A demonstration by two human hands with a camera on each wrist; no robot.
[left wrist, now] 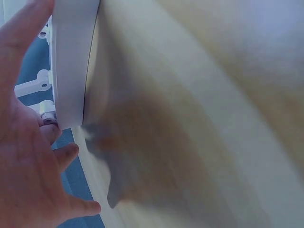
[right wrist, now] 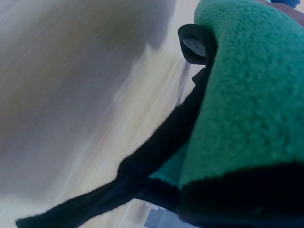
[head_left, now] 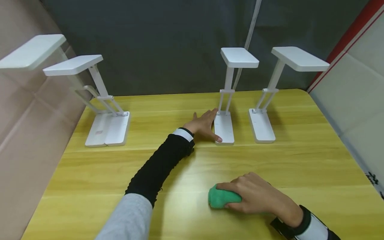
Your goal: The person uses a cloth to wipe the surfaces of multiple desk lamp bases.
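Note:
My left hand [head_left: 204, 126] lies along the left side of a white desk lamp's base [head_left: 224, 128], its thumb at the base's front end and its fingers spread toward the back. In the left wrist view the same hand [left wrist: 28, 161] has its fingertips right at the edge of the base [left wrist: 73, 61]. Lower down, my right hand [head_left: 255, 195] grips a bunched green cloth [head_left: 222, 198] against the wooden table. Up close in the right wrist view, the cloth [right wrist: 251, 104] looks fuzzy and has a black edging.
Another white lamp [head_left: 262, 126] stands just right of the touched one. At the left, two more lamps have their bases [head_left: 117, 130] side by side. A dark curtain [head_left: 156, 46] hangs behind the table [head_left: 105, 186]; pale walls flank it.

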